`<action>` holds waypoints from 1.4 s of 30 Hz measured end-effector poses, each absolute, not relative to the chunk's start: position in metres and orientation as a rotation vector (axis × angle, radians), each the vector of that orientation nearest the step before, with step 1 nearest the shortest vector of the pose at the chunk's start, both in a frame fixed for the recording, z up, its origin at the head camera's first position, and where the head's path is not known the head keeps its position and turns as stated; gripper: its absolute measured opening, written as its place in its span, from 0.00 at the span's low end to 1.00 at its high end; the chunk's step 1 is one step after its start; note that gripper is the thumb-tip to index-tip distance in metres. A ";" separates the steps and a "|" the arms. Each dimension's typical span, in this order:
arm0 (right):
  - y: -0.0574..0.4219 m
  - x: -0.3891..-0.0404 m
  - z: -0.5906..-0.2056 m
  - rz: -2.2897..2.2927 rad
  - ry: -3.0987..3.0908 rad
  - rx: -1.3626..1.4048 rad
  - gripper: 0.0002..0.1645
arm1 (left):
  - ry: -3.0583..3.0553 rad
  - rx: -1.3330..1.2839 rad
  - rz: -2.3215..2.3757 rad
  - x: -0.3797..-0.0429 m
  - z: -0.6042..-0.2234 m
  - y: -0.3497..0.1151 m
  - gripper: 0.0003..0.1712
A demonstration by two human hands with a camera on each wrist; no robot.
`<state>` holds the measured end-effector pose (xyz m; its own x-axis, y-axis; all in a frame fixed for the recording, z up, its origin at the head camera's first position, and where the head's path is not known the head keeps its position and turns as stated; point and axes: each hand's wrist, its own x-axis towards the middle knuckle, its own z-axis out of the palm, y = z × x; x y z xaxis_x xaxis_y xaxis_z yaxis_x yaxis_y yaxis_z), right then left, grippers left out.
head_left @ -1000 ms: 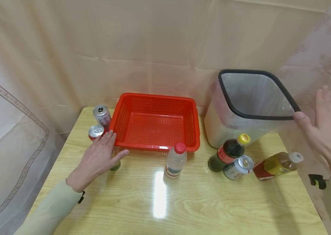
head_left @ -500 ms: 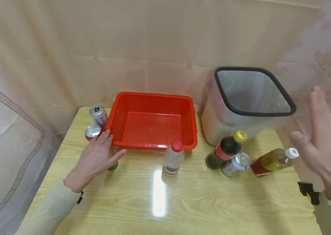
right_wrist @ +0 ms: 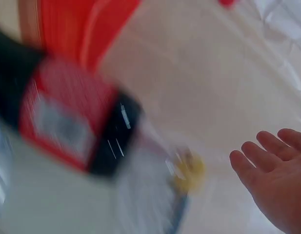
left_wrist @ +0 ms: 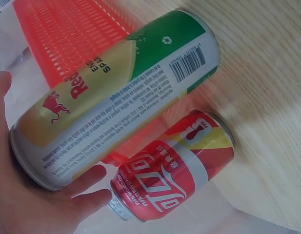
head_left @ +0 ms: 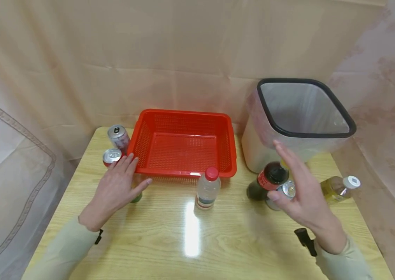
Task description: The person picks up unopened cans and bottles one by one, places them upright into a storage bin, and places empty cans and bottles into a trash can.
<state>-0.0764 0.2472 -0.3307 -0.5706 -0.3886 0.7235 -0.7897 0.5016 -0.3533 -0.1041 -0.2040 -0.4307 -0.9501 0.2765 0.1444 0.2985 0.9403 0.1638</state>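
Observation:
My left hand (head_left: 114, 188) lies with straight, spread fingers over the top of a tall Red Bull can (left_wrist: 116, 97). In the head view only the can's green base shows below the hand. A red Coca-Cola can (left_wrist: 174, 168) stands just beyond those fingertips, and another can (head_left: 118, 135) is behind it. My right hand (head_left: 307, 200), fingers extended and thumb apart, is in the air on the near side of a dark cola bottle (head_left: 265, 182). It partly covers that bottle's yellow cap and a silver can (head_left: 286, 188). In the right wrist view the cola bottle is blurred.
A red plastic basket (head_left: 183, 172) stands at the back of the wooden table (head_left: 236, 249). In front of it is a clear bottle (head_left: 207, 193) with a red cap. A lined bin (head_left: 309, 135) stands back right, and a yellow-drink bottle (head_left: 335, 188) near the right edge.
My right hand has moved left from beside the bin, past the yellow-drink bottle, to in front of the cola bottle. The left hand has stayed at the Red Bull can.

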 end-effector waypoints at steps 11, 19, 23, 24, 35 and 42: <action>0.199 -0.087 -0.400 1.135 -2.630 0.913 0.54 | -2.966 -0.394 -0.253 -0.105 -0.427 -0.199 0.49; 0.163 -0.097 -0.424 1.308 -2.701 0.800 0.57 | -3.002 -0.349 -0.299 -0.103 -0.429 -0.198 0.51; 0.153 -0.099 -0.430 1.370 -2.670 0.764 0.56 | -3.012 -0.338 -0.308 -0.102 -0.430 -0.196 0.51; 0.152 -0.100 -0.432 1.383 -2.662 0.763 0.55 | -3.013 -0.336 -0.311 -0.102 -0.431 -0.195 0.51; 0.146 -0.099 -0.447 1.371 -2.530 0.805 0.40 | -2.993 -0.335 -0.318 -0.102 -0.432 -0.193 0.49; 0.147 -0.104 -0.455 1.293 -2.386 0.864 0.38 | -2.995 -0.321 -0.321 -0.102 -0.432 -0.192 0.50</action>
